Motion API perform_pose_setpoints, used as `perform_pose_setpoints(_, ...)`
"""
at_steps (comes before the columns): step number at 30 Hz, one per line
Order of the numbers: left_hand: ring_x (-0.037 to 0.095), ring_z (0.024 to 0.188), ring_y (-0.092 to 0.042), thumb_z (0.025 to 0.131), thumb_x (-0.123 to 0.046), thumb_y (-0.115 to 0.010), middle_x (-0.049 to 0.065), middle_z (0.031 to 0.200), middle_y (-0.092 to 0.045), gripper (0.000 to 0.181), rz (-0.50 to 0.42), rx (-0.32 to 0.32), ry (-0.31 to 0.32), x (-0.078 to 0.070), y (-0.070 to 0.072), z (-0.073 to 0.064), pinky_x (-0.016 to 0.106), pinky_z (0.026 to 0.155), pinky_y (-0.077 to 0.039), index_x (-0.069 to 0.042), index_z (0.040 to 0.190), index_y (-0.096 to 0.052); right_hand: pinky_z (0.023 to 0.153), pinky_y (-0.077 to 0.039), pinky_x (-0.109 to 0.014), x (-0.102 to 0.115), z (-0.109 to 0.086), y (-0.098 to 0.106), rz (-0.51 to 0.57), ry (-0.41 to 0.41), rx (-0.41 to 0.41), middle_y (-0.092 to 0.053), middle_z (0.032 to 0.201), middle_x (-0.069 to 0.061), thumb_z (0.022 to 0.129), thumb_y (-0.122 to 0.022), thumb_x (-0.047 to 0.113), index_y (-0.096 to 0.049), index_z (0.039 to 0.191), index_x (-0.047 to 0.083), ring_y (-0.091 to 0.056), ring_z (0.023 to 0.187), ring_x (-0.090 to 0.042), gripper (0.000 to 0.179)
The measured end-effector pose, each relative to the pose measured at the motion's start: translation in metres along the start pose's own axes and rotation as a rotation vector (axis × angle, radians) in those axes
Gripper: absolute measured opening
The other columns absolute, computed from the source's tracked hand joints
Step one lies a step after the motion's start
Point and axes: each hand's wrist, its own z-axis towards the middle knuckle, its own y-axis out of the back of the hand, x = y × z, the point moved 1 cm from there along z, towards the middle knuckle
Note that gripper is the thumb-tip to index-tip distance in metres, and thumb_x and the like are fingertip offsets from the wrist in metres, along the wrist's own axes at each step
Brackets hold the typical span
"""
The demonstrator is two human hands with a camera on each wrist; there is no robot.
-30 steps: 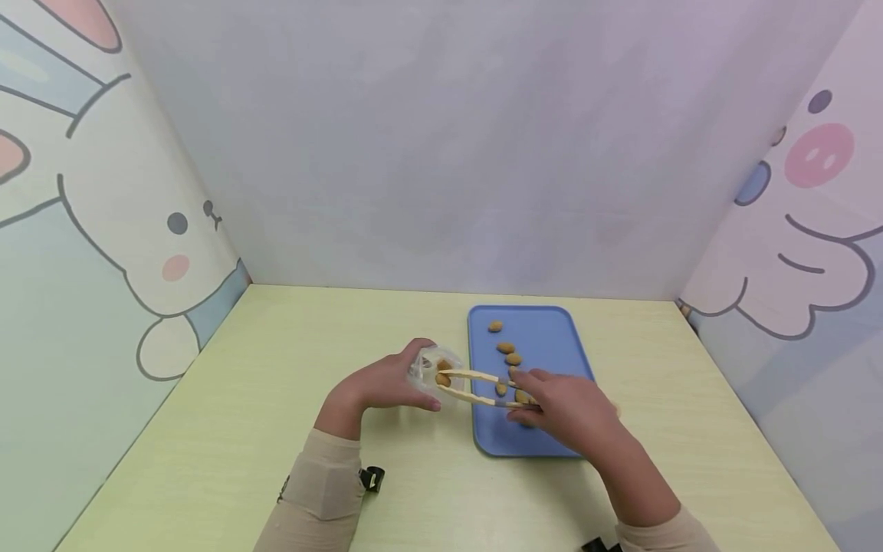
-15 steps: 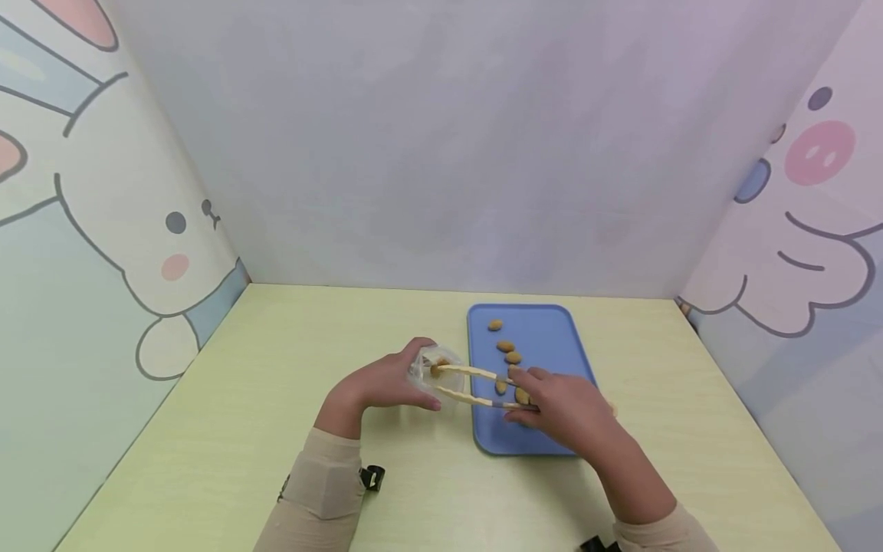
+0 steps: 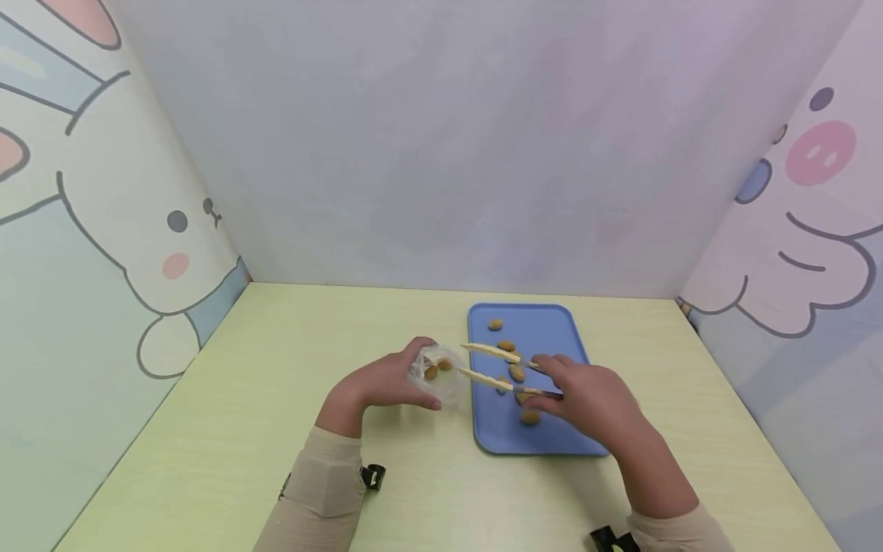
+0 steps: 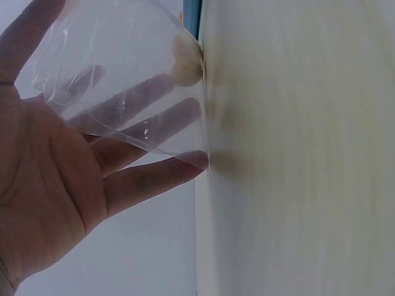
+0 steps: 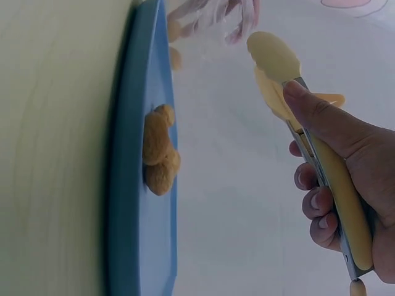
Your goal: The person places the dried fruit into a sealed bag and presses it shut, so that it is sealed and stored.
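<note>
My left hand (image 3: 386, 383) grips a clear plastic container (image 3: 451, 391) with thumb and fingers around its wall, its round mouth facing up and towards me. Inside lie two brown nut-like pieces (image 3: 431, 372). In the left wrist view, fingers (image 4: 154, 123) show through the clear wall. My right hand (image 3: 596, 399) holds tongs (image 3: 491, 351) with cream tips and yellow handle grips. The tong tips stand apart, nothing between them, between container and tray. Several brown nut-like pieces (image 3: 530, 417) lie on the blue tray (image 3: 500, 441), partly hidden by the tongs and right hand.
The tray rests on a pale yellow table (image 3: 310, 330), right of the container. A grey-white wall (image 3: 441, 153) stands behind the table. Side panels carry a rabbit drawing (image 3: 131, 207) on the left and a pig drawing (image 3: 821, 230) on the right.
The tongs have left the container's mouth and moved right over the tray's left side, tips spread. A piece at their tips earlier now lies in the container. The left hand stays put.
</note>
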Motion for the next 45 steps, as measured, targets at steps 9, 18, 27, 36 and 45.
perform_pose_setpoints(9, 0.016, 0.094, -0.057, 0.064, -0.056, -0.085, -0.003, 0.106, -0.060, 0.093, 0.023, 0.004, 0.007, -0.001, -0.001, 0.000, 0.038, 0.087, -0.044, -0.035, 0.139, -0.033, 0.050, -0.036, -0.027, -0.021, -0.004, 0.016, 0.059, -0.131, 0.053, -0.056, 0.082, 0.009, 0.078, -0.075, 0.055, -0.060, 0.122, 0.023, -0.046, 0.059, -0.005, 0.056)
perform_pose_setpoints(18, 0.016, 0.096, -0.056, 0.065, -0.057, -0.085, -0.002, 0.109, -0.059, 0.093, 0.044, 0.012, 0.008, -0.002, -0.001, 0.000, 0.039, 0.088, -0.044, -0.034, 0.139, -0.033, 0.049, -0.033, -0.028, -0.027, -0.005, 0.023, 0.060, -0.159, 0.069, -0.052, 0.079, 0.009, 0.079, -0.076, 0.051, -0.058, 0.119, 0.021, -0.042, 0.057, -0.007, 0.053)
perform_pose_setpoints(27, 0.017, 0.099, -0.055, 0.064, -0.055, -0.086, 0.004, 0.116, -0.059, 0.096, 0.021, 0.008, 0.001, 0.000, -0.002, 0.000, 0.040, 0.089, -0.043, -0.035, 0.141, -0.032, 0.049, -0.032, -0.028, -0.028, -0.005, 0.024, 0.065, -0.170, 0.065, -0.049, 0.077, 0.008, 0.079, -0.076, 0.052, -0.057, 0.115, 0.022, -0.041, 0.055, -0.008, 0.051)
perform_pose_setpoints(36, 0.018, 0.101, -0.055, 0.065, -0.053, -0.086, 0.006, 0.121, -0.059, 0.095, 0.007, 0.017, -0.011, -0.002, -0.003, 0.001, 0.041, 0.090, -0.043, -0.035, 0.141, -0.033, 0.049, -0.032, -0.029, -0.032, -0.006, 0.026, 0.077, -0.196, 0.083, -0.048, 0.077, 0.008, 0.080, -0.072, 0.058, -0.057, 0.115, 0.022, -0.041, 0.057, -0.010, 0.052)
perform_pose_setpoints(45, 0.017, 0.097, -0.056, 0.064, -0.055, -0.086, 0.003, 0.116, -0.061, 0.089, 0.020, 0.046, -0.009, -0.001, -0.004, 0.001, 0.038, 0.085, -0.044, -0.033, 0.136, -0.039, 0.050, -0.032, -0.029, -0.033, -0.005, 0.026, 0.077, -0.192, 0.083, -0.047, 0.076, 0.008, 0.079, -0.075, 0.054, -0.057, 0.114, 0.022, -0.041, 0.057, -0.010, 0.051)
